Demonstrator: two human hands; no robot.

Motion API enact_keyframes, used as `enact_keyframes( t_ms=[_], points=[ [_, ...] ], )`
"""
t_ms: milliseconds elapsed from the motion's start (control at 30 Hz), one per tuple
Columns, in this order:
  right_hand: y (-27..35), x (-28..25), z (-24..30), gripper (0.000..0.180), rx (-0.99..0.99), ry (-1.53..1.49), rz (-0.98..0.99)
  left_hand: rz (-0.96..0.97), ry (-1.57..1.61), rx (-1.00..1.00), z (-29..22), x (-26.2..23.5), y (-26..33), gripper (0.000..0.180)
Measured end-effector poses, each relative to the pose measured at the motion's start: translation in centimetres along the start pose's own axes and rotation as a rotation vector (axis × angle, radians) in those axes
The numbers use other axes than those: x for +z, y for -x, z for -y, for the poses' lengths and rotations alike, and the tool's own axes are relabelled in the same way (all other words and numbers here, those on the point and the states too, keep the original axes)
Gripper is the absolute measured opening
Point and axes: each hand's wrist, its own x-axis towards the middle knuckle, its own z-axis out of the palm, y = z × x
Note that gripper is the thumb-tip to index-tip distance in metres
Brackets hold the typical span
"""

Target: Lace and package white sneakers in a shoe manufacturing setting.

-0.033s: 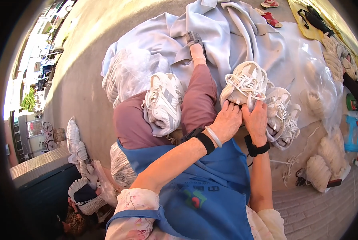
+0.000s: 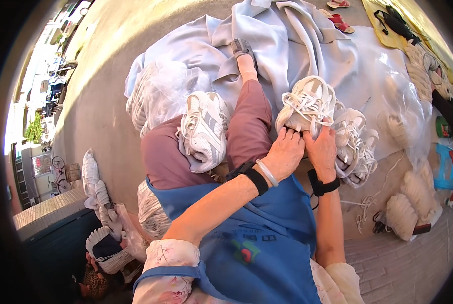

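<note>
A white-and-beige sneaker [image 2: 310,96] with loose white laces lies in front of me, past my right knee. My left hand [image 2: 286,151] has its fingers bent over the near edge of the shoe, by the opening. Beside it, my right hand [image 2: 321,153] grips the same edge, thumb and fingers closed on the shoe near the laces. The fingertips inside the opening are hidden. Close to my right hand are more laced sneakers [image 2: 355,144] in a small heap. A white-and-grey pair of sneakers [image 2: 204,133] rests between my knees.
Pale grey cloth [image 2: 262,30] spreads beyond my feet. Bundles of white cord [image 2: 153,109] under clear plastic lie at the left, with another bundle [image 2: 153,210] by my hip. Loose laces [image 2: 363,205] lie on the ground at right. Red sandals [image 2: 342,24] stand far right; another person's dark sleeve [image 2: 450,119] shows at the edge.
The whole view has shifted very slightly. Both hands keep their hold on the sneaker.
</note>
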Motion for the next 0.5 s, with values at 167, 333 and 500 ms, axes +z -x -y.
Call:
enact_keyframes(
  t_ms=[167, 333, 500],
  points=[
    [-0.2, 1.1, 0.3, 0.060, 0.051, 0.130, 0.010, -0.086, 0.260, 0.002, -0.5, -4.2, 3.4, 0.044],
    [-1.3, -0.2, -0.9, 0.052, -0.037, 0.160, -0.143, -0.009, 0.534, 0.032, -0.5, -10.4, 7.5, 0.043],
    [-3.7, -0.7, 0.6, 0.053, 0.095, 0.279, 0.093, -0.159, 0.644, -0.131, 1.7, -13.3, 13.6, 0.039]
  ],
)
